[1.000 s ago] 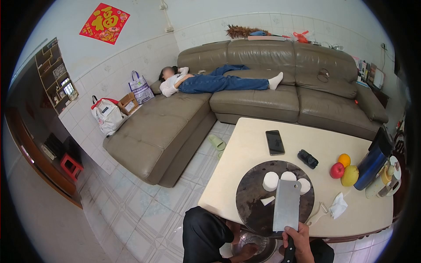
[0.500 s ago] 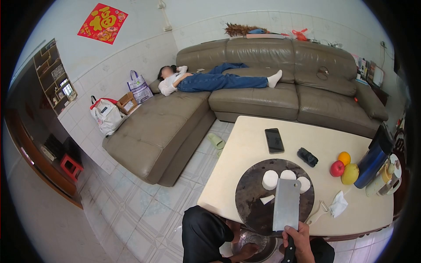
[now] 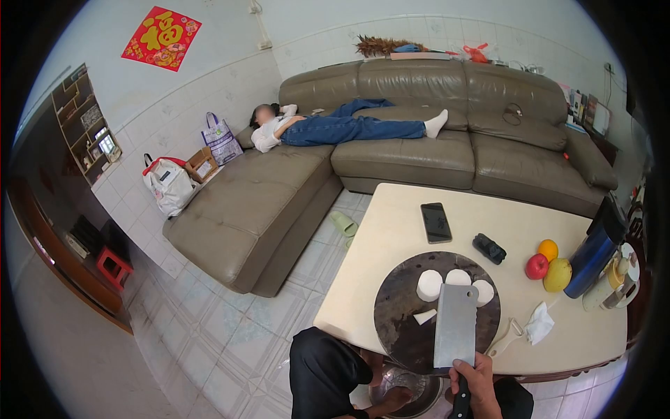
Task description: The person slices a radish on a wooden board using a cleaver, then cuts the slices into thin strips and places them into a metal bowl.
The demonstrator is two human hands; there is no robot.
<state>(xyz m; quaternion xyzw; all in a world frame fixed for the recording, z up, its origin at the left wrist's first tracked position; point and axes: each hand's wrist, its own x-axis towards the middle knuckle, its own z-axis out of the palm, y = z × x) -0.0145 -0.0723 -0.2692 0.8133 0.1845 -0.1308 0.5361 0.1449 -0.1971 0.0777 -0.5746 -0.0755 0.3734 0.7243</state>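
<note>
My right hand (image 3: 476,383) is wrapped round the black handle of a cleaver (image 3: 456,328). Its broad blade lies over a round dark chopping board (image 3: 405,328), pointing away from me. Several thick white pieces, like cut radish (image 3: 429,285), sit at the board's far side, partly covered by the blade tip. A small white offcut (image 3: 424,317) lies left of the blade. Low at the table's near edge, my left hand (image 3: 396,399) is over a metal basin (image 3: 421,405); its fingers are too dim to make out.
On the cream table (image 3: 391,216) are a phone (image 3: 436,223), a black object (image 3: 489,248), fruit (image 3: 557,276), a blue flask (image 3: 593,258), a peeler (image 3: 505,339) and crumpled tissue (image 3: 539,324). Beyond, a person (image 3: 349,130) lies on a brown sofa (image 3: 405,164).
The view has shifted very slightly. Both hands, the cleaver and the white pieces keep nearly the same places.
</note>
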